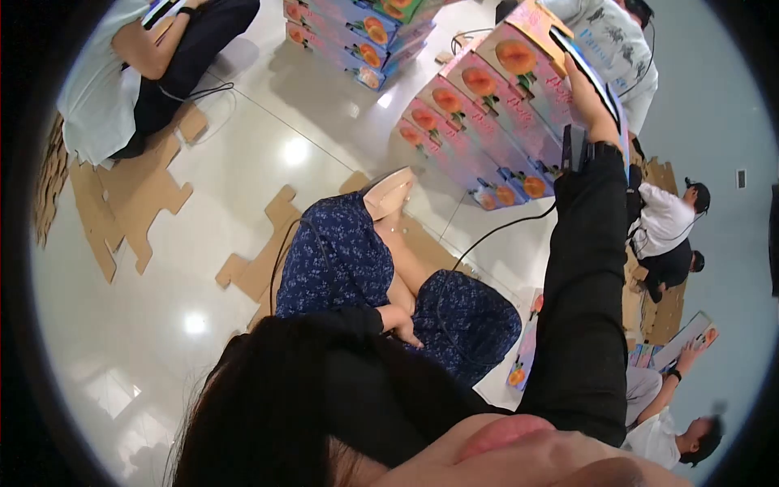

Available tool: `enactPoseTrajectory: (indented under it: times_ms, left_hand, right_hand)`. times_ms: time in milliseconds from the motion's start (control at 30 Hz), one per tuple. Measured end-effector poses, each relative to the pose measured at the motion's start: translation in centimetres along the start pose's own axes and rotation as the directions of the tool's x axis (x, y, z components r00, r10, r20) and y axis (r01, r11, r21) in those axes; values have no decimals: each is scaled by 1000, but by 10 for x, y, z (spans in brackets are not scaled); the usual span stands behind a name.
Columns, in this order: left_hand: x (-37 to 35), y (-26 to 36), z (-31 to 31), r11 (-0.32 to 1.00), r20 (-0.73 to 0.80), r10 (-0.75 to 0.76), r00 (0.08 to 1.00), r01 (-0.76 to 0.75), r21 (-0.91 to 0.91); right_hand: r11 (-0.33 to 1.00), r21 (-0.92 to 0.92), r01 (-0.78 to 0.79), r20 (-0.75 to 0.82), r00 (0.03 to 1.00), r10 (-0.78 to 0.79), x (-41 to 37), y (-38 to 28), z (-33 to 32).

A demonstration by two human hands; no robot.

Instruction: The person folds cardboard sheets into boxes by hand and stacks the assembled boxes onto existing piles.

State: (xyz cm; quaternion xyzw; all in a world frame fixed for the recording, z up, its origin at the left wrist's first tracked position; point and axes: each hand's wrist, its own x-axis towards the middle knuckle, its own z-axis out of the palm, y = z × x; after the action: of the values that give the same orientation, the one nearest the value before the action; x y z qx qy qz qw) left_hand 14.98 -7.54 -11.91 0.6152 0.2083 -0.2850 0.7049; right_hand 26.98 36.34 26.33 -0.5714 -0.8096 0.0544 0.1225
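Observation:
My left hand (400, 325) rests on my lap, on the dark blue patterned cloth (337, 243), with its fingers stretched out and nothing visible in it. My right arm, in a black sleeve, reaches up to the stack of pink fruit-printed boxes (479, 118). At the stack's top end, my right hand (578, 75) touches or lies against a flat piece with a dark and white edge (602, 85). The fingers of that hand are mostly hidden. A black device with a cable sits at my right wrist.
Another stack of printed boxes (357, 40) stands at the top. Cut cardboard sheets (134, 191) lie on the tiled floor, also under my legs. One person sits at upper left, another is beyond the pink stack, and several people are at right. Cables cross nearby.

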Motion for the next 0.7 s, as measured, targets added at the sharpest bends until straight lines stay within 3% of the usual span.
enactPoseTrajectory:
  times_ms: [100, 233, 300, 467, 600, 633, 700]
  left_hand:
    - [-1, -1, -1, 1000, 10, 6, 1000, -6, -14]
    - [4, 4, -5, 1000, 28, 13, 1000, -12, -12]
    - [5, 5, -5, 1000, 27, 15, 1000, -15, -13]
    - [3, -2, -6, 997, -68, 46, 997, -50, -53]
    - [-17, -1, -10, 954, -233, 215, 948, -255, -159]
    - [-26, 0, -10, 916, -297, 283, 912, -349, -198]
    - [-58, 4, -9, 776, -534, 364, 763, -566, -279]
  right_hand:
    - [987, 114, -111, 26, 994, 108, 15, 18, 6]
    - [989, 69, -130, 9, 992, 129, 4, 5, 3]
    - [974, 35, -224, -47, 973, 225, -8, -4, 7]
    - [961, -79, -265, -111, 960, 255, -12, -14, 2]
    - [951, -42, -306, -167, 941, 295, -43, -49, -15]
    - [957, -40, -286, -305, 916, 261, -47, -48, -10]
    - [957, -87, -277, -419, 882, 217, -53, -51, -13]
